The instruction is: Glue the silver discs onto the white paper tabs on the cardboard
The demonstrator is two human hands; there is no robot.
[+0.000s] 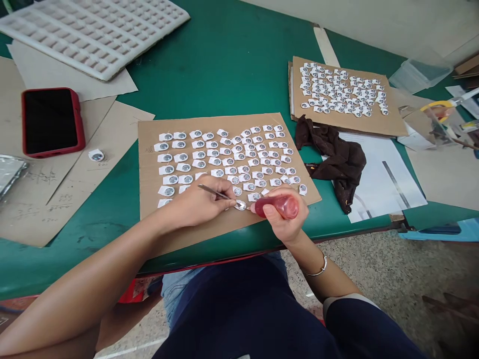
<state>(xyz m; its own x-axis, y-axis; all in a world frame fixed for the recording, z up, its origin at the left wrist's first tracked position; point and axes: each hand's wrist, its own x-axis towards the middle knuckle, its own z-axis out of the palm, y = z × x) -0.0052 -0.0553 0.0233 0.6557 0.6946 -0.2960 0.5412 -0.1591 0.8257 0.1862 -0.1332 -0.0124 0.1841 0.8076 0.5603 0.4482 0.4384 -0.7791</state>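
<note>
My left hand (209, 199) is closed on thin metal tweezers (209, 190), their tip at a small round metal piece (241, 205) on a white paper tab. Wrapped around a small red squeeze bottle (277, 205), my right hand (286, 214) tilts it so its nozzle points left, close beside that same piece. Both hands are over the near edge of a cardboard sheet (179, 234). Rows of similar round pieces on white tabs cover this sheet; some are hidden beneath my left hand.
At the back right, a stack of cardboard (389, 122) carries more tabbed pieces, with a dark brown cloth (344, 154) in front. A red-cased phone (52, 122) and one loose piece (96, 155) lie left. A white gridded tray (101, 35) and clear plastic box (419, 75) stand farther back.
</note>
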